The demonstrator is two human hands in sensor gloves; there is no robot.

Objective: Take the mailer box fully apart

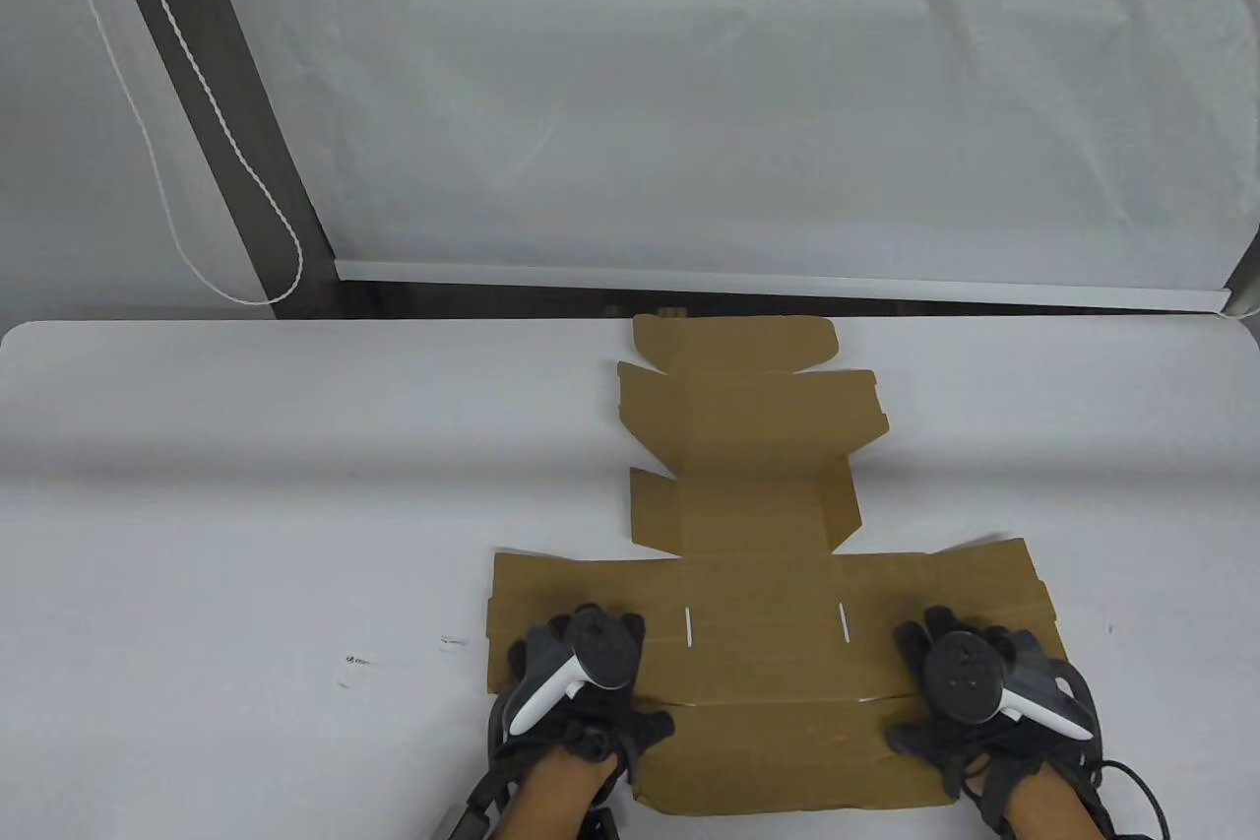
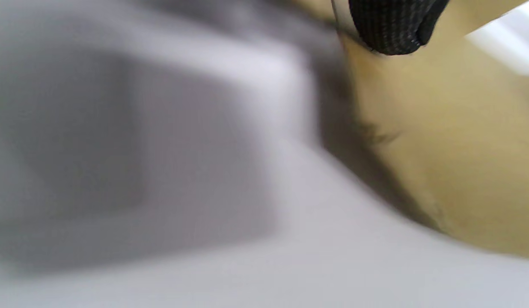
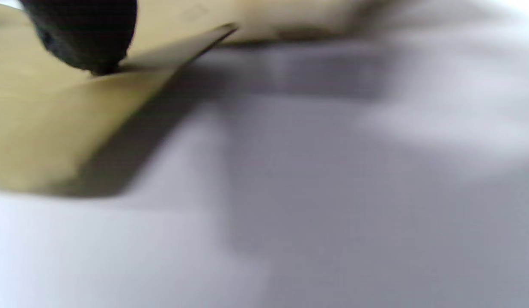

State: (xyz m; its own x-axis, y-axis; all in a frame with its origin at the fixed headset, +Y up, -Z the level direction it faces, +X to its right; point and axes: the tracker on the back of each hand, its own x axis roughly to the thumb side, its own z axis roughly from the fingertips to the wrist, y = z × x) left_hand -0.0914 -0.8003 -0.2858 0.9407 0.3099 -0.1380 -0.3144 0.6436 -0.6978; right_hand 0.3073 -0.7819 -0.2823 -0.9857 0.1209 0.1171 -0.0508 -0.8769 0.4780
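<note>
The brown cardboard mailer box (image 1: 763, 525) lies unfolded, nearly flat, on the white table, with small side flaps still raised a little near the middle. My left hand (image 1: 581, 673) rests palm down on the wide near panel's left part. My right hand (image 1: 970, 678) rests palm down on its right part. In the left wrist view a gloved fingertip (image 2: 393, 25) presses on the cardboard (image 2: 461, 149). In the right wrist view a gloved fingertip (image 3: 84, 34) presses on the cardboard (image 3: 54, 128), whose edge lifts slightly off the table.
The white table (image 1: 246, 485) stretches to the left of the cardboard. Its far edge meets a window sill and a white blind (image 1: 768, 92). A blind cord (image 1: 236, 151) hangs at the far left.
</note>
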